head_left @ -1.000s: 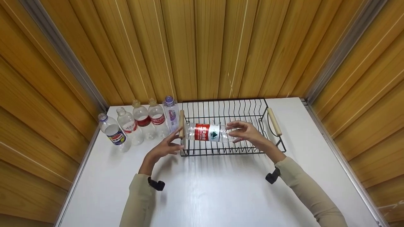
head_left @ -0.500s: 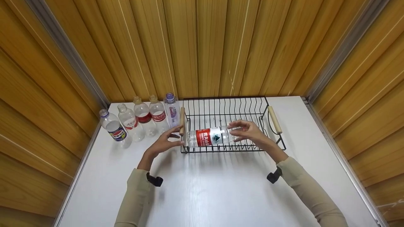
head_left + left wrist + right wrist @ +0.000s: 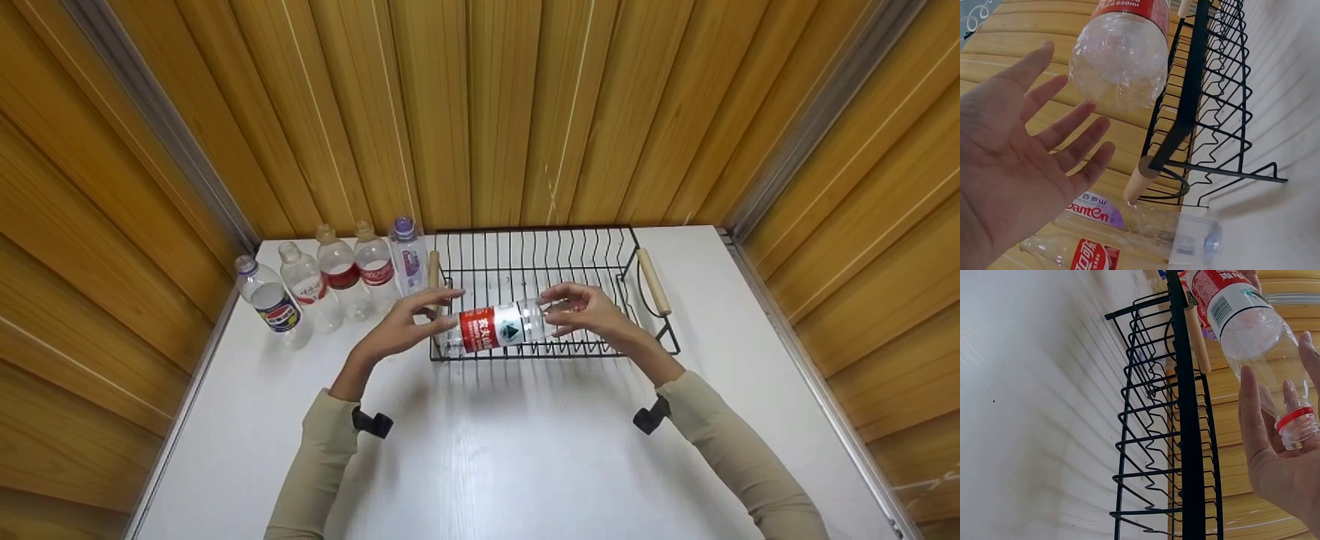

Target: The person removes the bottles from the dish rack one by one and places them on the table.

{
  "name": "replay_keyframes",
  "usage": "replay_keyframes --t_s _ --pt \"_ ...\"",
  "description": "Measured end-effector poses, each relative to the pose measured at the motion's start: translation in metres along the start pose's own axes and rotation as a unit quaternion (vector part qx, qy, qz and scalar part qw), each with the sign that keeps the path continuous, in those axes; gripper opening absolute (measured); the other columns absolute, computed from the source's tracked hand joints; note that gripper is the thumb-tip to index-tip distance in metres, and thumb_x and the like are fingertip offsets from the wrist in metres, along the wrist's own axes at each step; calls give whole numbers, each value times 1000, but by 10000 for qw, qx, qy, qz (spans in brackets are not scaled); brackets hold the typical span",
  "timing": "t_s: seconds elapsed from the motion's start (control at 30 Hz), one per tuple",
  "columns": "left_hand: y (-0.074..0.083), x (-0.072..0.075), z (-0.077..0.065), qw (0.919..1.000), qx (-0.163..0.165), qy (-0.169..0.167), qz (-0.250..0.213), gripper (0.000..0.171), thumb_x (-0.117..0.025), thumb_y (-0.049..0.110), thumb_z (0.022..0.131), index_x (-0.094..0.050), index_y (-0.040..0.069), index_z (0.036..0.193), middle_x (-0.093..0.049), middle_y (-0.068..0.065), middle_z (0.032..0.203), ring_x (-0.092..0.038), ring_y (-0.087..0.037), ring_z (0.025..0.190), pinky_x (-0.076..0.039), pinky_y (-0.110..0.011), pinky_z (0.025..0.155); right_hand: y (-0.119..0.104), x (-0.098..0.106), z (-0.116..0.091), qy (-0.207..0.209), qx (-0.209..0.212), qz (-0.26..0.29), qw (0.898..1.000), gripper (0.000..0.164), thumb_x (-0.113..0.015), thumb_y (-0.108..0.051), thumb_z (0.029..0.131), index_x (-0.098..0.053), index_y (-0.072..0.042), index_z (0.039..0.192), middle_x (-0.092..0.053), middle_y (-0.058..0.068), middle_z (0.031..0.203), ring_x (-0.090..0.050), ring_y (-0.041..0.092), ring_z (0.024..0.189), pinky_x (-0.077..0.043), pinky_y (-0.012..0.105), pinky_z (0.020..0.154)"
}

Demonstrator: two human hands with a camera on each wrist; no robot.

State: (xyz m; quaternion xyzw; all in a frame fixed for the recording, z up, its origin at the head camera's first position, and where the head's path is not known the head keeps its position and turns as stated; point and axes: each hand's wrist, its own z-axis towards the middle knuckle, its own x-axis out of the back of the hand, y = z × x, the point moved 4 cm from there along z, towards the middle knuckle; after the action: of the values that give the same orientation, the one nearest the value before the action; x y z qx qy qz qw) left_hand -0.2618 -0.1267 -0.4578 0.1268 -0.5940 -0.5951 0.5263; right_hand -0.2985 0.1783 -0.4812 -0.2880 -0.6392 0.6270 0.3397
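Observation:
A clear plastic water bottle (image 3: 491, 328) with a red and white label lies sideways in the air above the black wire dish rack (image 3: 1190, 439). My right hand (image 3: 589, 311) holds it by the neck end, fingers and thumb around the clear shoulder; the open mouth with its red ring (image 3: 1296, 417) shows in the right wrist view. My left hand (image 3: 405, 324) is at the base end, fingers spread and extended. In the left wrist view, its fingertips (image 3: 1103, 152) lie just below the bottle's rounded base (image 3: 1120, 62).
Several empty plastic bottles stand in a row left of the rack: one with a blue label (image 3: 277, 315), ones with red labels (image 3: 342, 276), and a purple-capped one (image 3: 409, 262). The rack has wooden handles (image 3: 652, 281) at both ends. Wood-look panels (image 3: 495, 112) enclose the white table (image 3: 517, 450).
The bottle has come slightly toward me and tilted, its base end lower. My left hand has shifted right, from beside the rack's left handle to over the bottle's base end. The right hand barely moved.

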Motion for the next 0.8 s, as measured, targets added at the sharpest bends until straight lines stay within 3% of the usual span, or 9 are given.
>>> replay_keyframes --t_s 0.17,0.33,0.5,0.6,0.8 --pt "-4 -18 9 9976 -41 -691 66 61 -69 10 86 -44 7 142 -50 -18 139 -55 -30 117 -48 -52 91 -5 -1 -2 -149 145 49 9998 48 -67 2 84 -46 15 125 -46 36 128 -47 55 114 -55 51 78" --pt "-12 -26 18 9937 253 -1096 -15 69 -75 22 81 -44 20 142 -51 -6 139 -60 -27 106 -55 -41 80 -10 0 -4 -187 361 20 9992 43 -65 7 83 -49 14 123 -47 36 127 -48 54 113 -55 52 78" --pt "-10 -28 22 9901 375 -1288 407 71 -78 28 79 -45 24 142 -59 -3 129 -62 -23 96 -55 -31 75 -12 0 -5 -189 450 -174 9987 46 -69 5 81 -50 14 122 -48 37 126 -47 56 112 -54 54 78" --pt "-10 -29 22 9869 418 -1417 653 72 -78 29 78 -45 25 142 -62 -3 124 -62 -18 97 -55 -32 77 -13 -1 -6 -246 487 -312 9980 48 -71 4 80 -50 16 121 -47 39 125 -44 59 113 -54 50 80" --pt "-10 -31 23 9875 401 -1442 499 71 -78 27 79 -45 24 142 -59 -4 130 -60 -16 100 -53 -44 84 -11 5 -7 -328 518 -539 9967 51 -72 0 81 -50 13 124 -47 38 126 -44 58 114 -55 35 84"
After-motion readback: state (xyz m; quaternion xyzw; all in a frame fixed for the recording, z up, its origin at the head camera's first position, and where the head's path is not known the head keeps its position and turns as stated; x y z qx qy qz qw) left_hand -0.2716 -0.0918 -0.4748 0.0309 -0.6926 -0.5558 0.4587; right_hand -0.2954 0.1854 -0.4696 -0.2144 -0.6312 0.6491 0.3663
